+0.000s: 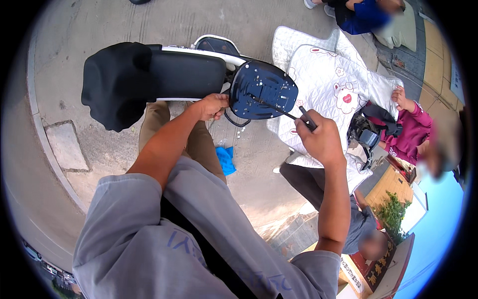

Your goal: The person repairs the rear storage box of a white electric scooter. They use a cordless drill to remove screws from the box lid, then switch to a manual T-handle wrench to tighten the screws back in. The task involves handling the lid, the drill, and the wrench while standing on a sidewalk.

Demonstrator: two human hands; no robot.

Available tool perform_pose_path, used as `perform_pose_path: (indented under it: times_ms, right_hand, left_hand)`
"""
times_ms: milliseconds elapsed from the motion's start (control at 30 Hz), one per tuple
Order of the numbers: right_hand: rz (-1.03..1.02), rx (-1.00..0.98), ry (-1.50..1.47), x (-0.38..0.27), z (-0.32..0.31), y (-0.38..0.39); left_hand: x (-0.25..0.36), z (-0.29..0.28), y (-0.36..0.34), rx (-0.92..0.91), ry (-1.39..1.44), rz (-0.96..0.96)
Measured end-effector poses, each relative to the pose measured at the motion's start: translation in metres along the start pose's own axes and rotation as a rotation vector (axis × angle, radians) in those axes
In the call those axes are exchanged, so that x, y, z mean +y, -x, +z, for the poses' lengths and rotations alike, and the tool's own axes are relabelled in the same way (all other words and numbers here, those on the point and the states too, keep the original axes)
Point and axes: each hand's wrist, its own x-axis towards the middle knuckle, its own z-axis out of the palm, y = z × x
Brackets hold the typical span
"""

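Note:
My right hand [318,134] is closed round the dark handle [306,117] of a long thin tool, whose shaft [279,109] reaches across the black perforated plate [264,82] at the end of a two-wheeler. Several small pale pieces lie on the plate. My left hand [211,107] is closed at the plate's left edge, beside a black tube [236,122]; what its fingers grip is hidden. Left of the plate is a black seat [188,74] with a white rim and a loose black cover [114,87] over its far end.
A white quilted cover [318,74] lies right of the plate. A person in a maroon sleeve [413,129] holds its edge. Another person in dark clothes [361,219] is at lower right, another in blue [363,20] at the top. A blue bag [225,160] lies on the pavement [74,149].

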Motion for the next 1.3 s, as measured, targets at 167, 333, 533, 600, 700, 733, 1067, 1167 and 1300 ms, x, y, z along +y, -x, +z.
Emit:
perform_pose_path:
  times_ms: [167,333,533,600,700,733,1067,1167,1300]
  right_hand:
    - [-0.309,-0.077,0.209,-0.01,-0.012,-0.007]
    - [-0.28,-0.01,0.139,-0.012,0.0,0.0]
    - [-0.386,0.207,-0.125,0.005,0.014,0.019]
    - [-0.62,0.213,-0.006,0.02,0.01,0.018]
    - [-0.612,0.146,0.012,0.026,0.009,0.026]
    - [-0.62,0.136,0.022,0.026,0.007,0.028]
    - [-0.175,0.282,-0.255,0.002,0.024,0.038]
    - [-0.233,0.316,-0.233,0.012,0.029,0.034]
    - [-0.077,0.285,-0.315,0.008,0.026,0.034]
  left_hand:
    - [-0.006,-0.003,-0.038,-0.121,0.305,-0.093]
    - [-0.047,-0.002,-0.099,-0.242,0.473,-0.027]
    - [-0.068,-0.002,-0.127,-0.189,0.631,0.0]
    - [-0.06,0.009,-0.117,-0.19,0.701,0.039]
    - [-0.05,0.012,-0.106,-0.265,0.753,0.082]
    - [-0.048,0.012,-0.104,-0.303,0.766,0.098]
    - [-0.055,-0.001,-0.117,-0.211,0.683,-0.029]
    - [-0.066,-0.021,-0.124,-0.457,0.618,-0.039]
    - [-0.043,0.001,-0.089,-0.129,0.399,0.029]
